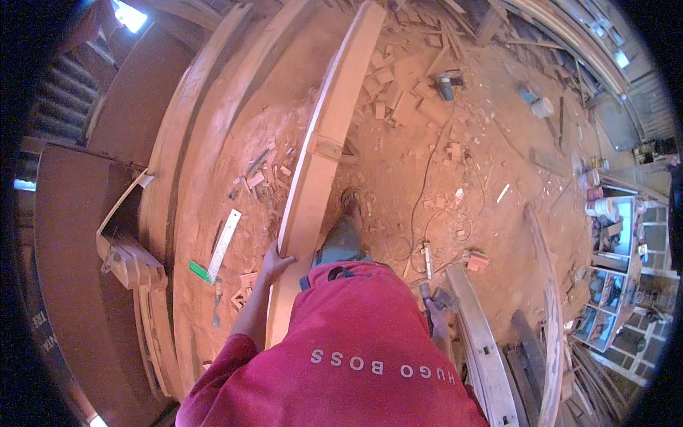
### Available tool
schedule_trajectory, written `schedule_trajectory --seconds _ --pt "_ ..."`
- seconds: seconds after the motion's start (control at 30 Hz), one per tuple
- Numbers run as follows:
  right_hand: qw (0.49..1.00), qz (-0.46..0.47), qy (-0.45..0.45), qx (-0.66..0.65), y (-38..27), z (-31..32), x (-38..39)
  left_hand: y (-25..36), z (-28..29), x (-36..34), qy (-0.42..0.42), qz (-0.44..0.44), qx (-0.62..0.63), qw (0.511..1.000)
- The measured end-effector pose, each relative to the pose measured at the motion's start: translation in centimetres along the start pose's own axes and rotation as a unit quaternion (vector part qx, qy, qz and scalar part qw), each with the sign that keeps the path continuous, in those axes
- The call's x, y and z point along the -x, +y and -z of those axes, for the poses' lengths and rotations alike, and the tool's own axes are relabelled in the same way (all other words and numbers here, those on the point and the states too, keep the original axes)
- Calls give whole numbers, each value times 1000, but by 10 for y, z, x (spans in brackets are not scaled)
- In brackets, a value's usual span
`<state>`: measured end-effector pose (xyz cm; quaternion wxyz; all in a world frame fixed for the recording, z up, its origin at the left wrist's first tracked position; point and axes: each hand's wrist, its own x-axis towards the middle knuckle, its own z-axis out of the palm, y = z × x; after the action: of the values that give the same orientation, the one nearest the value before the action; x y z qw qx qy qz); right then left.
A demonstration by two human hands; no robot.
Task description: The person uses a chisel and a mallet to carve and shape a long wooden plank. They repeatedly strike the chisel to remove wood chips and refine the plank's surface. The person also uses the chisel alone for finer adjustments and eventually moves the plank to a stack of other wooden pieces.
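A long pale wooden plank (324,142) stands on edge, running from the top of the picture down to my body. My left hand (274,260) grips its left edge near the lower end. Low at my right side, my right hand (436,324) is closed around a grey metal tool (445,299) that looks like a hammer; my red shirt partly hides the hand. My booted foot (348,206) stands on the red dusty floor just right of the plank.
Left of the plank a sawdust-covered bench (213,178) carries a steel ruler (224,243), a green item (199,271) and small offcuts. The floor holds wood scraps, a power tool (445,85) with a cable, and a white bucket (542,107). Another plank (484,341) lies at my right.
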<state>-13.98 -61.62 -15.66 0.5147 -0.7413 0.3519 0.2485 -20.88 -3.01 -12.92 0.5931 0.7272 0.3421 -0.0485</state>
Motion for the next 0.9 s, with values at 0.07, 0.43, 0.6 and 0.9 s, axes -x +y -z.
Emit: schedule_trajectory --seconds 0.07,0.43,0.6,0.9 --pt "998 -19 7 55 -15 -8 19 -5 1 5 47 17 -78 996" --pt "998 -49 -37 -26 -16 -19 4 95 -48 18 185 58 -411 891" --pt "999 -23 -44 -8 -30 -21 15 103 -65 -7 179 125 -423 879" --pt "986 -24 -117 114 12 5 -29 93 -69 44 84 118 -331 932"
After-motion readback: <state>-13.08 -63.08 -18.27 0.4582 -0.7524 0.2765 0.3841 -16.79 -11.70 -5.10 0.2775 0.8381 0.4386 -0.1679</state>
